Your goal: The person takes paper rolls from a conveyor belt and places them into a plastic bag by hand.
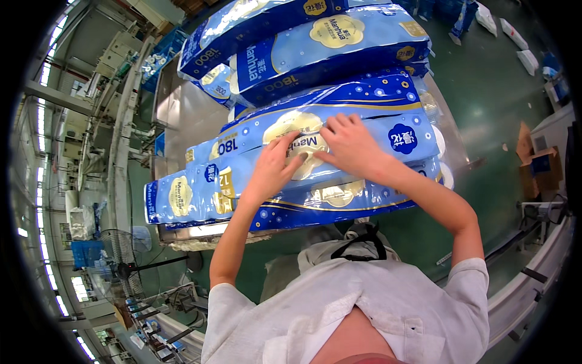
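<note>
On the metal table (pixel 177 109), a long light-blue plastic pack (pixel 310 144) runs crosswise under my half-curled left hand (pixel 276 167) and right hand (pixel 356 147), grip unclear.

At least five blue packages (pixel 364 57); two forearms (pixel 439 203); one fan (pixel 125 270).

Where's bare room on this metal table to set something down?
The metal table is bare at left, between its edge and the stacked packs. Front and middle are crowded: left hand and right hand touch a light-blue pack.

Both hands (pixel 354 147) sit close together, fingers (pixel 341 123) bent, forearms (pixel 433 197) angled inward.
</note>
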Tool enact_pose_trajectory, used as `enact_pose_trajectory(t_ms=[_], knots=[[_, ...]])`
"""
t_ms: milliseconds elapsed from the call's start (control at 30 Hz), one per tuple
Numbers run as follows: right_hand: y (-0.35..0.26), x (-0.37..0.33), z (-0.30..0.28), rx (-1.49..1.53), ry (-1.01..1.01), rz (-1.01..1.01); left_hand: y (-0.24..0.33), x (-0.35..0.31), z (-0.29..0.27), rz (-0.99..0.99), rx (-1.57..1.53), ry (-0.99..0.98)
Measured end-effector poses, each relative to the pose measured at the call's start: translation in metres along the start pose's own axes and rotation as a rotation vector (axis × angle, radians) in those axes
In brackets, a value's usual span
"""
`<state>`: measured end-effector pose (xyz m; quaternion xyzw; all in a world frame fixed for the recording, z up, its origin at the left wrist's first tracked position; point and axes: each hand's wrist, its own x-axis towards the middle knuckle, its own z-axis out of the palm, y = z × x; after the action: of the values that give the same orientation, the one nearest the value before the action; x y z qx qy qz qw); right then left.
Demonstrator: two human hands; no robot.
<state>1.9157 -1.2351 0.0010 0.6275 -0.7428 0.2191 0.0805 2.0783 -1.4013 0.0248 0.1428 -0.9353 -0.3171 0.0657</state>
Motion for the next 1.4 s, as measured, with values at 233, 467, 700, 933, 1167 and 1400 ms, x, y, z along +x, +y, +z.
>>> enact_pose_trajectory(t_ms=[233, 467, 700, 933, 1167, 1400], knots=[[-0.002, 0.008, 0.018, 0.082, 0.157, 0.066, -0.012, 0.017, -0.005, -0.088, -0.694, 0.027], [-0.066, 0.026, 0.025, 0.171, 0.055, -0.216, -0.063, 0.109, -0.014, -0.082, -1.306, 0.148], [-0.103, -0.058, 0.038, 0.147, -0.012, -0.313, -0.097, 0.204, -0.025, -0.186, -1.389, -0.004], [-0.13, -0.07, 0.039, 0.232, -0.178, -0.137, -0.102, 0.187, -0.016, -0.042, -1.019, -0.047], [-0.064, 0.054, -0.037, 0.016, -0.126, 0.084, -0.055, -0.013, -0.052, 0.494, -0.16, 0.196], [-0.017, 0.117, -0.017, -0.162, -0.623, -0.111, -0.05, -0.119, 0.025, 0.596, -0.119, -0.123]])
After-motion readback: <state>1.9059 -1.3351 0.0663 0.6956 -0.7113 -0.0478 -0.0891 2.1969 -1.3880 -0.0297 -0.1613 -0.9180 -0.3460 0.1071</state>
